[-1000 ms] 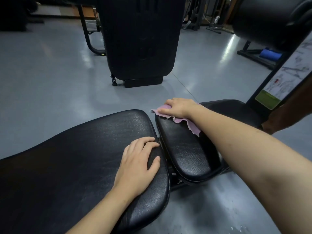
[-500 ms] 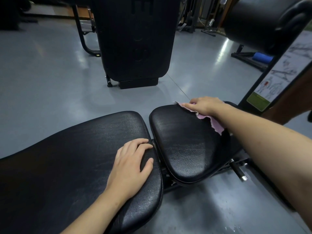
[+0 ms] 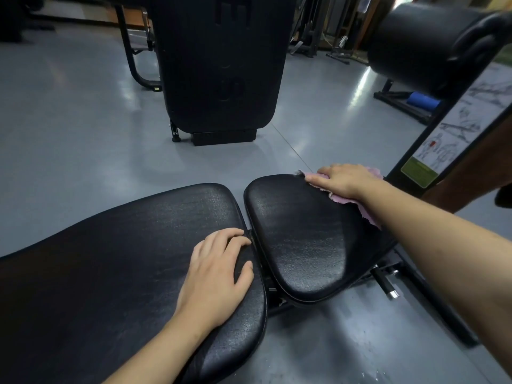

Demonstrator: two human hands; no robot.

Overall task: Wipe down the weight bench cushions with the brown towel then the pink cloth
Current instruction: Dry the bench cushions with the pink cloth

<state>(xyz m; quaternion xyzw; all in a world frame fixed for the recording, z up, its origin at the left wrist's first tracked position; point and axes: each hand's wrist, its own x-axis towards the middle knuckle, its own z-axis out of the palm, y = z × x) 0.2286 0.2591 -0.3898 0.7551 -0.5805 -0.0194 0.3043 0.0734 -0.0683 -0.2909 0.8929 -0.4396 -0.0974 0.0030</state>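
Two black bench cushions lie side by side: a long back cushion (image 3: 110,259) on the left and a smaller seat cushion (image 3: 302,239) on the right. My right hand (image 3: 342,180) presses the pink cloth (image 3: 367,210) flat onto the seat cushion's far right edge, fingers straight. My left hand (image 3: 217,268) rests flat on the right end of the back cushion, fingertips at the gap between the cushions. The brown towel is not in view.
A black upright machine pad (image 3: 219,65) stands on the grey floor ahead. A round black roller pad (image 3: 424,45) and a post with an exercise chart (image 3: 448,134) rise at the right. A blue roll (image 3: 424,102) lies far right. Wet marks show on the floor below the seat.
My right hand has slid the pink cloth from the seat cushion's near-left part across to its far right edge. My left hand stays on the back cushion.
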